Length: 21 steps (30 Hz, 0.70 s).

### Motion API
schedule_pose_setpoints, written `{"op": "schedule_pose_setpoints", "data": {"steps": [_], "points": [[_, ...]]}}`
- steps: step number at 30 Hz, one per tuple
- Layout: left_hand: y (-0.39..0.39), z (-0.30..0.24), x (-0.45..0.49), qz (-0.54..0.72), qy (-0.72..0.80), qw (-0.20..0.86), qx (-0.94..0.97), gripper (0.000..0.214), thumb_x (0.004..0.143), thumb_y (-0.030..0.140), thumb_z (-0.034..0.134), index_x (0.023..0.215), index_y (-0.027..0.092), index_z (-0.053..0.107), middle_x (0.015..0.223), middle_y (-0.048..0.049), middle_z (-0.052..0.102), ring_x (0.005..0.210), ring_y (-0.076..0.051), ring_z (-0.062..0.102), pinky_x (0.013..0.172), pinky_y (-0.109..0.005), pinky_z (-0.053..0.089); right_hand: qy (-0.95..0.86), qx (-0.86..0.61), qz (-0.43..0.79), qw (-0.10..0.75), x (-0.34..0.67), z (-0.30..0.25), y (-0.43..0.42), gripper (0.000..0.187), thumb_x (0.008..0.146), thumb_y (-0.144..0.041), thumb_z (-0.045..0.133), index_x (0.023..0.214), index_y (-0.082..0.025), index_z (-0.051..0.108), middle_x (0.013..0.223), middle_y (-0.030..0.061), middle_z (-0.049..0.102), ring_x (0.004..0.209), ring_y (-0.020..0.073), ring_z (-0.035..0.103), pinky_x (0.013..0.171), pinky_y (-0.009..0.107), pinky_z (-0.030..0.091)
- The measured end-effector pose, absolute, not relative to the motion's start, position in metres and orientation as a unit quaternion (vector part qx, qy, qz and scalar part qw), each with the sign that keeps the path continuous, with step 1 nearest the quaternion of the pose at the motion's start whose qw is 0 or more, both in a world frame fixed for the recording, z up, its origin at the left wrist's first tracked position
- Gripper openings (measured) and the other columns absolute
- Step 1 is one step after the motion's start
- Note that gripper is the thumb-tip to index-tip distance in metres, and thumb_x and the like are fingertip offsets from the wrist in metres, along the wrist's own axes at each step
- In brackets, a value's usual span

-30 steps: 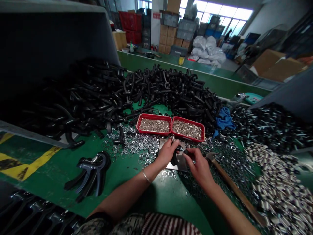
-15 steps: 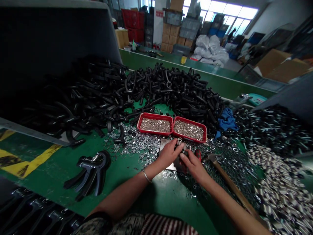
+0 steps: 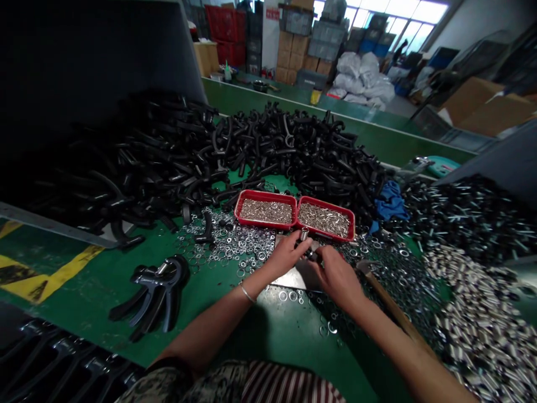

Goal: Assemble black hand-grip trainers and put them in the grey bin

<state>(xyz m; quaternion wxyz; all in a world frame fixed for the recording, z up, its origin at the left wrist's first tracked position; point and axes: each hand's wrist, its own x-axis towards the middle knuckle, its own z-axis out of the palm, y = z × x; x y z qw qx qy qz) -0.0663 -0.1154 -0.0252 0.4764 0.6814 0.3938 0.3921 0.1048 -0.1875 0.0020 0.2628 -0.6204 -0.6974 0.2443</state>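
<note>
Over a flat metal plate, my two hands are close together. My left hand, with a bangle at its wrist, is closed around a small metal coil spring that stands up between thumb and fingers. My right hand is closed at a small black part right beside the spring. Whether that part is joined to the spring is hidden by my fingers. Just beyond my hands sit two red trays, the left tray with tiny metal pieces, the right tray with small metal pins.
Loose washers lie left of the plate. Black curved handles are heaped behind the trays. A hammer lies right, near piled metal cylinders. Hand grippers rest at left; a blue cloth lies beyond.
My right hand has turned and lifted, its fingers now bent over the black part, covering the red object beside it. My left hand still holds the spring. The view has shifted slightly.
</note>
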Motion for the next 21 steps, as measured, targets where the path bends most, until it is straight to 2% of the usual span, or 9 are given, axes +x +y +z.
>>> {"op": "schedule_pose_setpoints", "data": {"steps": [2,4,6,9,10,14,18,19,21], "points": [[-0.1172,-0.0258,-0.0658,0.396,0.367,0.459,0.705,0.028,0.098,0.044,0.049,0.089,0.019,0.057,0.083,-0.0009,0.062,0.079,-0.016,0.058,0.076,-0.029,0.045,-0.66,-0.594,0.387,0.248,0.1034,-0.0011,-0.1876,0.053,0.095,-0.068,0.035,0.09,-0.02,0.058,0.078,0.0079,0.062,0.069,0.021,0.06,0.059,0.032,0.049],[-0.1182,-0.026,-0.0662,0.389,0.344,0.464,0.718,0.029,0.098,0.044,0.048,0.088,0.019,0.057,0.083,-0.001,0.061,0.077,-0.016,0.057,0.076,-0.029,0.044,-0.605,-0.55,0.535,0.21,0.1036,-0.0039,-0.1875,0.07,0.097,-0.071,0.012,0.088,-0.02,0.058,0.061,0.003,0.057,0.046,0.0153,0.049,0.043,0.028,0.041],[-0.1181,-0.0256,-0.0666,0.385,0.351,0.473,0.711,0.03,0.098,0.046,0.048,0.088,0.019,0.057,0.081,-0.0008,0.06,0.075,-0.016,0.056,0.075,-0.029,0.045,-0.567,-0.529,0.595,0.213,0.1045,-0.0051,-0.1872,0.072,0.096,-0.072,0.01,0.09,-0.019,0.058,0.06,0.0019,0.057,0.04,0.0127,0.044,0.036,0.025,0.034],[-0.1169,-0.0236,-0.0664,0.404,0.369,0.501,0.671,0.03,0.1,0.047,0.045,0.092,0.019,0.056,0.086,-0.0014,0.061,0.078,-0.016,0.058,0.077,-0.029,0.046,-0.561,-0.581,0.5,0.312,0.1045,-0.0042,-0.1869,0.048,0.088,-0.068,0.054,0.093,-0.021,0.057,0.077,0.0034,0.064,0.054,0.0124,0.053,0.042,0.022,0.036],[-0.1167,-0.0227,-0.0662,0.415,0.357,0.512,0.663,0.03,0.1,0.046,0.044,0.096,0.019,0.056,0.091,-0.0023,0.062,0.083,-0.017,0.059,0.081,-0.03,0.047,-0.561,-0.598,0.466,0.332,0.1039,-0.0034,-0.1869,0.044,0.087,-0.065,0.059,0.091,-0.021,0.056,0.077,0.0029,0.063,0.055,0.0122,0.053,0.043,0.022,0.036],[-0.1178,-0.0213,-0.0647,0.433,0.297,0.49,0.696,0.025,0.101,0.041,0.046,0.099,0.019,0.058,0.104,-0.0058,0.061,0.104,-0.019,0.057,0.098,-0.033,0.043,-0.551,-0.587,0.521,0.282,0.1022,0.0013,-0.1878,0.052,0.097,-0.066,0.033,0.085,-0.02,0.056,0.06,0.0002,0.058,0.039,0.0117,0.043,0.039,0.025,0.032],[-0.1225,-0.0235,-0.0615,0.42,0.334,0.501,0.679,0.026,0.102,0.04,0.042,0.098,0.019,0.056,0.095,-0.0044,0.059,0.09,-0.018,0.057,0.088,-0.033,0.047,-0.6,-0.626,0.409,0.286,0.1055,0.0021,-0.1894,0.044,0.087,-0.065,0.058,0.091,-0.021,0.056,0.078,0.0044,0.066,0.056,0.0148,0.056,0.048,0.025,0.039],[-0.1239,-0.0238,-0.0605,0.42,0.337,0.506,0.674,0.026,0.102,0.04,0.041,0.1,0.019,0.056,0.095,-0.0045,0.059,0.088,-0.018,0.057,0.087,-0.032,0.048,-0.601,-0.627,0.406,0.284,0.1067,0.0006,-0.1899,0.045,0.088,-0.066,0.055,0.089,-0.021,0.056,0.076,0.0039,0.065,0.055,0.0145,0.055,0.048,0.025,0.039],[-0.1261,-0.0242,-0.0587,0.429,0.326,0.49,0.685,0.025,0.102,0.04,0.042,0.103,0.019,0.055,0.102,-0.0059,0.058,0.094,-0.019,0.058,0.09,-0.033,0.048,-0.591,-0.596,0.487,0.241,0.1085,-0.0034,-0.1905,0.058,0.096,-0.07,0.029,0.086,-0.021,0.057,0.062,0.0014,0.06,0.043,0.013,0.047,0.042,0.025,0.035]]}}
